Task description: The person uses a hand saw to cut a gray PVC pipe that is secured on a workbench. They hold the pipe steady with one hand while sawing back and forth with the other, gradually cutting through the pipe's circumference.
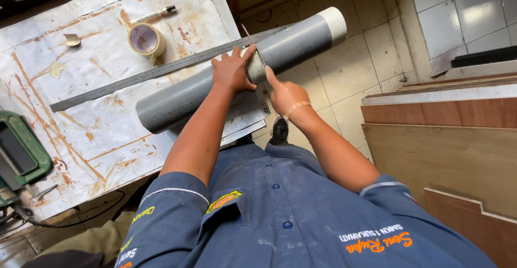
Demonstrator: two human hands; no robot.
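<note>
Both hands meet on grey pipe (183, 98): left hand (232, 71) pressed flat, right hand (284, 94) pinching thin blade (251, 40).

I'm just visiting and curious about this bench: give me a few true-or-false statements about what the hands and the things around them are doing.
1. The left hand rests on top of the grey pipe. True.
2. The pipe stands upright on the floor. False: it lies on its side across the table, one end jutting past the edge.
3. A long metal ruler lies beside the pipe. True.
4. The tape roll sits on the pipe. False: it lies on the table, beyond the ruler.
5. The right hand is at the pipe, holding a thin blade against it. True.
6. The pen is in the left hand. False: it lies near the table's far edge.
</note>
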